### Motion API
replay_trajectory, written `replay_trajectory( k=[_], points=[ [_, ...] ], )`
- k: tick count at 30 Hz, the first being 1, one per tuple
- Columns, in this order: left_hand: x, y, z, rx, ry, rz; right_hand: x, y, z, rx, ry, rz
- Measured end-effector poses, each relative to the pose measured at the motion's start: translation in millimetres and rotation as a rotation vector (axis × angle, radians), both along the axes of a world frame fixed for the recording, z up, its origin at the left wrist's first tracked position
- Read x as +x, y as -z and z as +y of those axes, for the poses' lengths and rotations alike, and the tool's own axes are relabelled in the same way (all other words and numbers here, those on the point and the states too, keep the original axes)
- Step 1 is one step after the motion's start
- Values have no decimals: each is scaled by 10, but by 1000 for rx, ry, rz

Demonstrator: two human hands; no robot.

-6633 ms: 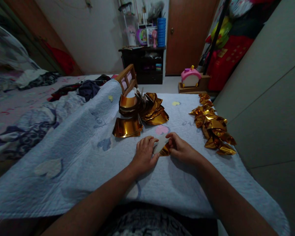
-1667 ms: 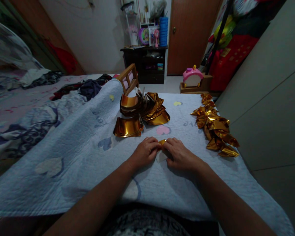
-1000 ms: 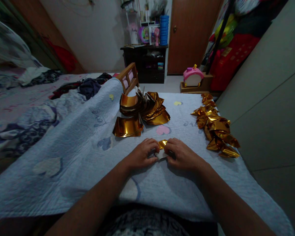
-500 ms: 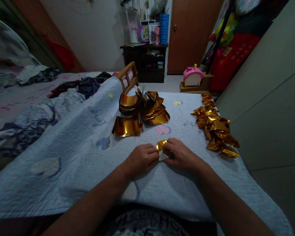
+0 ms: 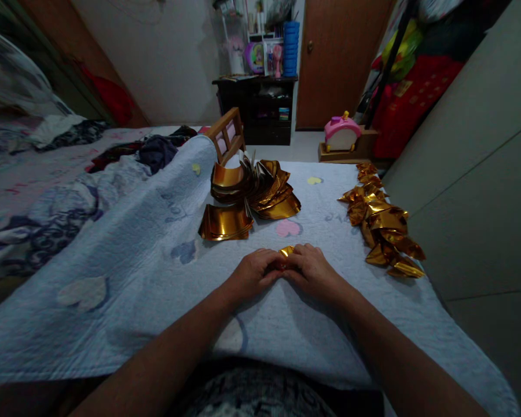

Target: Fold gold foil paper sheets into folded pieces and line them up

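My left hand and right hand cover nearly all of the gold paper; only its far tip shows, its folds are hidden

Blue quilt w/ gold foil on it

I'm at the near edge of the quilt, which covers the whole work surface; pastel heart patches on it. Landmark = stack of flat gold sheets, lying directly on the quilt. Just behind & right of the stack, touching it: fanned heap of curled gold sheets. Well right of the stack, near the quilt's right edge: row of folded gold pieces. In front & right of the stack, near: small gold piece on the quilt, my left hand & right hand pressed over it, mostly hiding it.
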State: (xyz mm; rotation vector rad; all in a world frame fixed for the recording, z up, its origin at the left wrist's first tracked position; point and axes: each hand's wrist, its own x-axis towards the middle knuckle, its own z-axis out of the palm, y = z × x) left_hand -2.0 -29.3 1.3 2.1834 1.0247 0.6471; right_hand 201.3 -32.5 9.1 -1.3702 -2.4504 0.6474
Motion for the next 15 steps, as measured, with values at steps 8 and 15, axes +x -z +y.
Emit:
replay_trajectory(
  k=[8,15],
  points=[
    [-40,-28,7,-87,-2,-39,-58,25,7,-20,64,-23],
    [-43,-55,14,-140,-59,-58,-97,17,3,-4,102,-31]
  ],
)
